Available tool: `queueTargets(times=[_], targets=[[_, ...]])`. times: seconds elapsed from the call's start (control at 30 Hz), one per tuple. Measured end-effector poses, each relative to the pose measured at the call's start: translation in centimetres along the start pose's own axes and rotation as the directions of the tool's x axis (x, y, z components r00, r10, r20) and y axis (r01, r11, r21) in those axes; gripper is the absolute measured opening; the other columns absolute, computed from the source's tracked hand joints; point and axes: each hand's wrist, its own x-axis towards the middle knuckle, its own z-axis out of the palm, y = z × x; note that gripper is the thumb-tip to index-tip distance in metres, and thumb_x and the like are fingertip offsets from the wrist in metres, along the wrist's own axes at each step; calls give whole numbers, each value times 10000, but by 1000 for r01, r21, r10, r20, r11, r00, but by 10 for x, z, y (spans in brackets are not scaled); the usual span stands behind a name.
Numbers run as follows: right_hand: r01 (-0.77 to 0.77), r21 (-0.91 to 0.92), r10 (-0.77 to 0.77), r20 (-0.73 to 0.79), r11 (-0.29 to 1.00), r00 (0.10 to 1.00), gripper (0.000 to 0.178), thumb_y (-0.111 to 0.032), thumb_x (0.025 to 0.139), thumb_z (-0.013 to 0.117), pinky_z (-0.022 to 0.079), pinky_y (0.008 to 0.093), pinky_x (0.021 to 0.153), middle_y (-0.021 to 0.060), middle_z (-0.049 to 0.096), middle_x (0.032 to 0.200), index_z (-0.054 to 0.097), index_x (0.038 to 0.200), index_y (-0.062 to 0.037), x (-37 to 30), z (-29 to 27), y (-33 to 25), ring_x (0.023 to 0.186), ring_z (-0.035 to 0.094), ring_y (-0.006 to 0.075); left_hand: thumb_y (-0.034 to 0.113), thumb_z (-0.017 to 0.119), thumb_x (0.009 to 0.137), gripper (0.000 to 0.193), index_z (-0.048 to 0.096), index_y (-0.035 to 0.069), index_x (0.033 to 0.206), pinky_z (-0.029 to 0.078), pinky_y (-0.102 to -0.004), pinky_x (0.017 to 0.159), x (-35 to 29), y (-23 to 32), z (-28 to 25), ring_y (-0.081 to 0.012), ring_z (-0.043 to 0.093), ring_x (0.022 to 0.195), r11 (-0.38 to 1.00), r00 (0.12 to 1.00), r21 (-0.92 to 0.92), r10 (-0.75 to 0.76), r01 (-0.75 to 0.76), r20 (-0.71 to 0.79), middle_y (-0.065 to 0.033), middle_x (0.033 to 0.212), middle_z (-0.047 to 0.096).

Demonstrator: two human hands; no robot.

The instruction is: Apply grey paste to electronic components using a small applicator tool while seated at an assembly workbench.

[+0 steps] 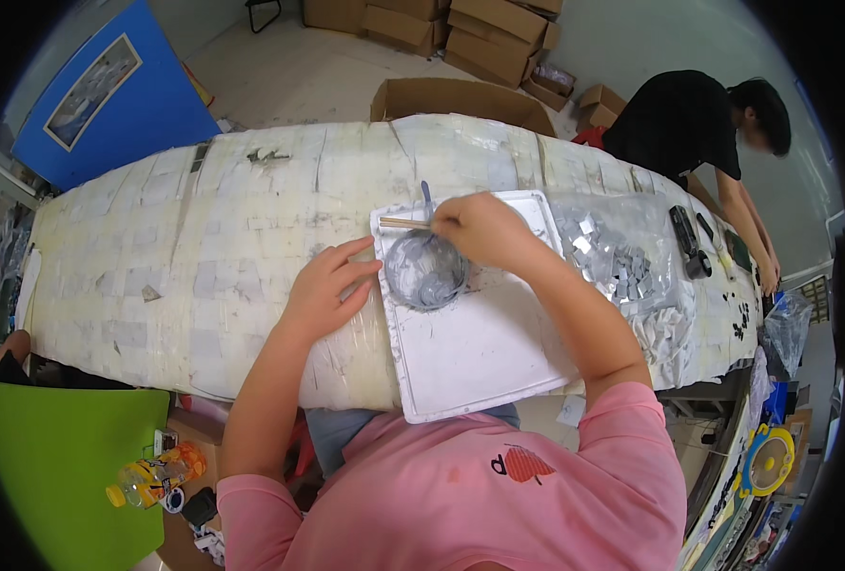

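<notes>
A round bowl (391, 276) smeared with grey paste stands on a white rimmed tray (484, 357). My right hand (484, 231) is closed at the bowl's far edge, its fingers pinched round the ends of thin wooden sticks (403, 224) that point left. Just behind them a narrow blue-grey tool (427, 195) sticks up; its lower end is hidden by the sticks and bowl. My left hand (330, 290) is open, fingers spread, with its fingertips at the tray's left rim.
Right of the tray lies a clear plastic bag (622, 252) with many small silvery square pieces. A black tool (691, 243) is beyond it. Another person (679, 124) in black bends over the table's right end. Cardboard boxes (499, 43) stand behind the plastic-covered table (204, 266).
</notes>
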Motion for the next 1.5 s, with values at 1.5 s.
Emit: queueTargets(times=[1.5], targets=[[105, -67, -107, -31, 992, 994, 164, -187, 853, 611, 491, 414, 678, 160, 669, 797, 705, 901, -61, -13, 8, -8, 741, 626, 354, 77, 657, 788, 282, 660, 118, 1067, 494, -374, 811, 0, 1, 1, -282, 600, 982, 1000, 1000, 2, -11, 11, 8, -93, 1273, 579]])
